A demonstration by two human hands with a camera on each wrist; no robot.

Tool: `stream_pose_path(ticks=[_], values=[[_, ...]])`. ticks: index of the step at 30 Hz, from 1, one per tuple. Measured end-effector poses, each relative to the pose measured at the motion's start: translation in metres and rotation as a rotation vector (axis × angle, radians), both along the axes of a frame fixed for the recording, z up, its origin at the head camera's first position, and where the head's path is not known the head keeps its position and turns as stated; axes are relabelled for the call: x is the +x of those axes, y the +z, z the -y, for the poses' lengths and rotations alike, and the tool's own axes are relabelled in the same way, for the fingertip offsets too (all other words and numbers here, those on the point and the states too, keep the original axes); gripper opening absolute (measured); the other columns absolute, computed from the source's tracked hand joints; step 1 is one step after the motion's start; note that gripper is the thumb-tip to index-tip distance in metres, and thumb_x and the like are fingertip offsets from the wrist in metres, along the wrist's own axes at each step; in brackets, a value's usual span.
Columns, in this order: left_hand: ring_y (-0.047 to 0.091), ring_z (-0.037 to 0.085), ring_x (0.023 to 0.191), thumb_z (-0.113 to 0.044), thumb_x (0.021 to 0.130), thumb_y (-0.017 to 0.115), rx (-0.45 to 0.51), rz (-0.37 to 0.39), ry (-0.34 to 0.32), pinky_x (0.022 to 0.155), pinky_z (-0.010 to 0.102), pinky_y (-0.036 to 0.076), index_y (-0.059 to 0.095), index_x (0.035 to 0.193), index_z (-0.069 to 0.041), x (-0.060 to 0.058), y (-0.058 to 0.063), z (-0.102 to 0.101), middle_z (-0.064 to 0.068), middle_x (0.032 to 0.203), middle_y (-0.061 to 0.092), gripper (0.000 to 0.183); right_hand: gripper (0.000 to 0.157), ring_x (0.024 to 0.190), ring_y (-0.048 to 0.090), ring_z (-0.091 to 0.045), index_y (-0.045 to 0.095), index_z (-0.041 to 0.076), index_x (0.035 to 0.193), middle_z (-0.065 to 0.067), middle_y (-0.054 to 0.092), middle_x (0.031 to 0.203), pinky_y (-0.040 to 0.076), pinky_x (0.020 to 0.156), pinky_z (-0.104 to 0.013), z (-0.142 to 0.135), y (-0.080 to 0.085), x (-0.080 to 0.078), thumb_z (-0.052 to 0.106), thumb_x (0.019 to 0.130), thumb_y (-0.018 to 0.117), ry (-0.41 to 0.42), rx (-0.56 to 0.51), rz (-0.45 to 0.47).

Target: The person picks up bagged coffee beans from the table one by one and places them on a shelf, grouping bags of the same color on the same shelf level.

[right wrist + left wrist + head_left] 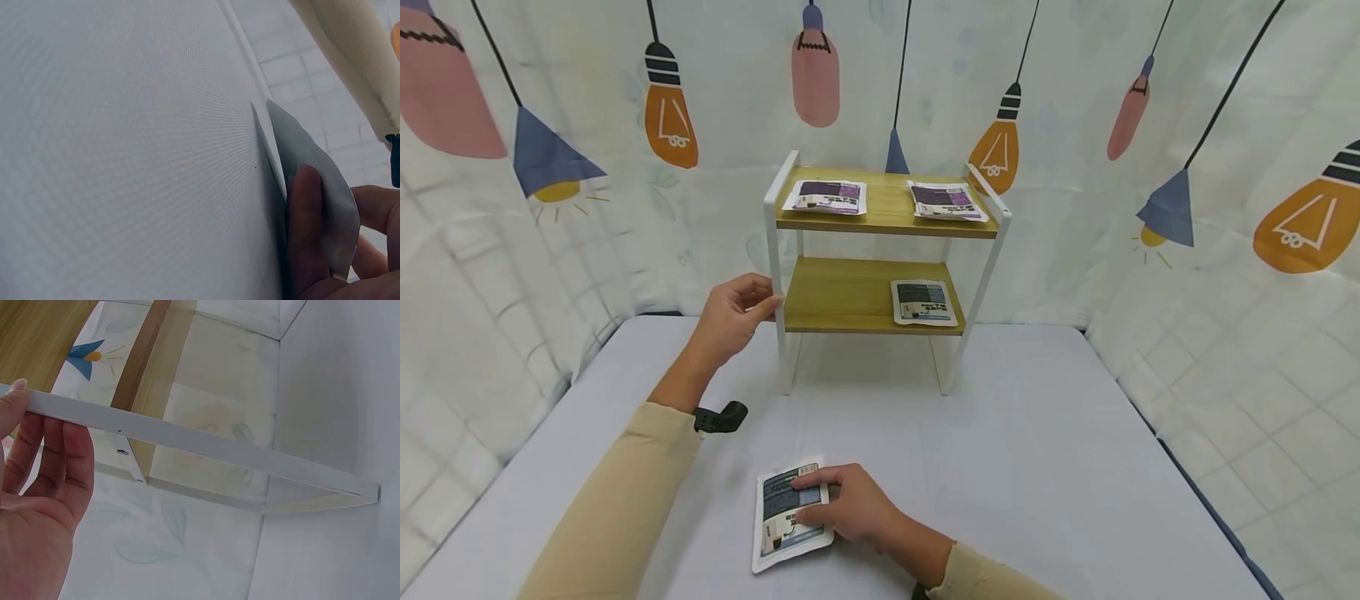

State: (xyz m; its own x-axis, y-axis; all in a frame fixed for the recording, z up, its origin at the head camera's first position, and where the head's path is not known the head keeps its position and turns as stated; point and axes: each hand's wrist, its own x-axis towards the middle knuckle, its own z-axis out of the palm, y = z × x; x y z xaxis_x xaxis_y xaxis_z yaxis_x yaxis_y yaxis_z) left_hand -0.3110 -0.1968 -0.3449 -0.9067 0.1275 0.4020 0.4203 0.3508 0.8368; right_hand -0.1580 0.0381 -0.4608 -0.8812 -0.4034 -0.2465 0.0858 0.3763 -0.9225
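Note:
My left hand (733, 312) pinches the white side post (206, 440) of a small two-tier shelf rack, thumb on one side and curled fingers on the other. Down at the front of the table, my right hand (853, 504) grips a flat white pouch (775, 525) with a dark blue-grey printed label. In the right wrist view a finger lies across one face of this pouch (319, 162), with other fingers at its opposite side. Its edge is tilted close over the tabletop.
On the rack's upper wooden shelf (887, 192) lie two purple-labelled pouches, one left (829, 197) and one right (947, 202). A dark-labelled pouch (923, 302) lies at the right of the lower shelf (842, 296). Lamp-printed curtains (730, 208) surround the white-covered table (1037, 467).

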Motion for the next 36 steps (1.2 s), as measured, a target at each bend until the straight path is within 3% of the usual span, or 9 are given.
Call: stream_pose_path(ticks=[10,25,36], values=[[0.07,0.01,0.097,-0.022,0.102,0.064,-0.026,-0.005,0.011,0.082,0.016,0.058,0.066,0.12,-0.003,0.0,0.0,0.0,0.017,0.112,0.069,0.026,0.05,0.13,0.053,-0.021,0.079,0.035,0.107,0.005,0.065,0.133,0.035,0.118,-0.057,-0.001,0.0,-0.001,0.007,0.068,0.094,0.005,-0.016,-0.007],[0.069,0.009,0.097,-0.023,0.103,0.064,-0.021,0.007,0.007,0.083,0.016,0.058,0.066,0.121,-0.004,0.002,0.002,-0.001,0.018,0.113,0.069,0.026,0.053,0.132,0.052,-0.023,0.079,0.035,0.109,0.005,0.066,0.134,0.029,0.121,-0.06,-0.002,-0.006,-0.004,0.008,0.067,0.095,-0.038,-0.056,-0.03],[0.069,0.008,0.097,-0.023,0.102,0.065,-0.023,0.011,0.012,0.084,0.019,0.059,0.066,0.122,-0.004,0.002,0.001,-0.001,0.018,0.115,0.069,0.027,0.055,0.123,0.052,-0.019,0.079,0.029,0.111,0.003,0.066,0.131,0.031,0.118,-0.052,-0.005,-0.008,-0.013,0.002,0.066,0.094,-0.073,-0.149,0.009]])
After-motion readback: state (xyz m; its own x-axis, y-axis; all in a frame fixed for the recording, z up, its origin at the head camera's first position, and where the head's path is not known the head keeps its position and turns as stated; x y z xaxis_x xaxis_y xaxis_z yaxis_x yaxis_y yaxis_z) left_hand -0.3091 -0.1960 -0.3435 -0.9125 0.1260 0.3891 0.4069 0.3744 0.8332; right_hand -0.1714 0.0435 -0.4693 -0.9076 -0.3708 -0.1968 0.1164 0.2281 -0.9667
